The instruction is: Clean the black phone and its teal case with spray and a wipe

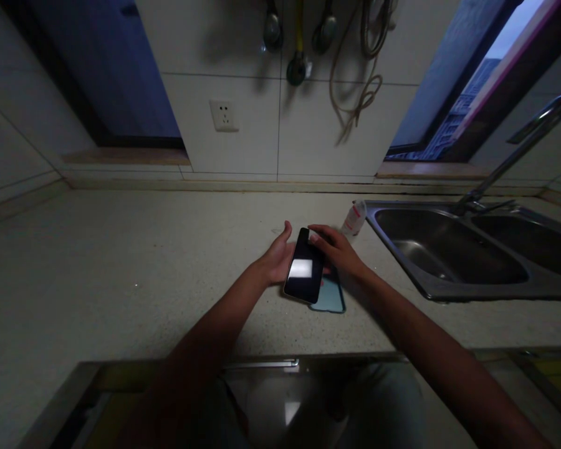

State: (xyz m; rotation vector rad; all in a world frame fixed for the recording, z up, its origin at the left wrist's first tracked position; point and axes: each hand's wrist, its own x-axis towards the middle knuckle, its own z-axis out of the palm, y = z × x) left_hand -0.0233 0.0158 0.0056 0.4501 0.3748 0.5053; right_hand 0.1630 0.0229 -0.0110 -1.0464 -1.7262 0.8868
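Observation:
A black smartphone point(303, 274) is tilted above the counter, its dark screen facing up with a bright reflection on it. My left hand point(279, 257) is under its left edge, palm up and thumb sticking out; its other fingers go behind the phone and are mostly hidden. From the upper right, my right hand point(336, 249) grips the phone, with the thumb at the top of the screen. Beneath the phone and partly covered by it lies a light blue phone case point(331, 296) with a dark rim. Whether the phone touches the case, I cannot tell.
Beyond my right hand, a crumpled clear plastic packet point(354, 218) with red print stands on the speckled counter point(168, 262). A steel double sink point(430, 290) with a tall faucet point(509, 149) is at the right. A socket point(224, 116) and hanging hoses point(355, 106) are on the tiled wall.

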